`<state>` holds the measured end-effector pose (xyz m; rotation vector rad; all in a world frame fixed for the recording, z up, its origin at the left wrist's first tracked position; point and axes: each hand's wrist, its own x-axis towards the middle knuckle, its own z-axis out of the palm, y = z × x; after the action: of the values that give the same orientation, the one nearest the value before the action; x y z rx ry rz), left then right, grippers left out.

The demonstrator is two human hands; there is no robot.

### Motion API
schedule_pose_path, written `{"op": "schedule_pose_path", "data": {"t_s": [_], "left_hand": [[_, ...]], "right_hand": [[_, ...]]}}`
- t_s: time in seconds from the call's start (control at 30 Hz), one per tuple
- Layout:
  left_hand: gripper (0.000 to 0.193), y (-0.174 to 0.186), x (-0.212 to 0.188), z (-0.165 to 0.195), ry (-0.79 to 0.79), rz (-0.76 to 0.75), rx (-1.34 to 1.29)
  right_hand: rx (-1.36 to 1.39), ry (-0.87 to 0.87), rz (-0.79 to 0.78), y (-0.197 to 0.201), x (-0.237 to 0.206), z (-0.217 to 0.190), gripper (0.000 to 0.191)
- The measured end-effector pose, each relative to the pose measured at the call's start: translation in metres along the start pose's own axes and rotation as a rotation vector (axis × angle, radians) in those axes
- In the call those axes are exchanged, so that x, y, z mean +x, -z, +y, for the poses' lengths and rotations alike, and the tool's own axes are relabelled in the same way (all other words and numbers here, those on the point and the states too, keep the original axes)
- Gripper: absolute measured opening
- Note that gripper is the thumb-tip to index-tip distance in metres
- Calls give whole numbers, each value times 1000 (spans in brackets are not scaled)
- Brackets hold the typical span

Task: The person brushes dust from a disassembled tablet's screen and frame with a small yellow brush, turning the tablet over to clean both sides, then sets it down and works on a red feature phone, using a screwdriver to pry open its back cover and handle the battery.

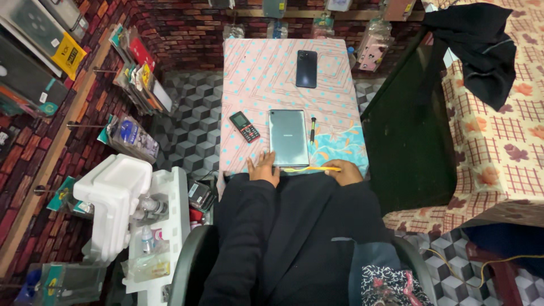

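A grey tablet (289,136) lies back up on the small table (266,68), which is covered in a pink dotted cloth. My left hand (263,169) rests flat at the tablet's near left corner, fingers touching its edge. At the near right, my right hand (341,171) is closed on a thin yellow tool (311,169) that lies across the tablet's near edge. A small red and black keypad phone (244,126) sits left of the tablet. On the tablet's right lies a black screwdriver (312,130). A dark smartphone (306,68) lies farther back.
Racks of packaged accessories (133,79) hang on the brick-pattern wall at left. A white foam block (113,198) and a shelf of small bottles (150,238) stand at near left. On the right are a dark panel (408,130), a floral cloth (498,141) and a black garment (481,45).
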<state>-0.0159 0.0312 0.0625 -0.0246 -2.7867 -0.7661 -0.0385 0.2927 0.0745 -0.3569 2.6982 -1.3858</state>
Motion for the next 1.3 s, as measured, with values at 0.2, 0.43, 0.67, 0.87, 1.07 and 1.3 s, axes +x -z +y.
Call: {"op": "schedule_pose_path", "data": {"t_s": [0.2,0.43,0.67,0.87,1.07,1.3], "left_hand": [[50,-4,4,-5,-35,-16,66],[44,-1,18,3,-37,27,98],[50,-2,18,6,-23,25,66],[59,-5,13,5,-1,-14,61],[62,-2,11,8,0,1,125],[61,-1,10,10,26,-30,87]], "right_hand": [[-44,-19,100,-2,-1,1,23],[-241,65,205,-7,-6,0,25],[-409,90,240,-15,-4,-18,17],[-419,133,236,-26,-4,-39,14],[-501,-56,268,-9,-3,-46,15],[-665,-15,224,-22,1,-59,10]]}}
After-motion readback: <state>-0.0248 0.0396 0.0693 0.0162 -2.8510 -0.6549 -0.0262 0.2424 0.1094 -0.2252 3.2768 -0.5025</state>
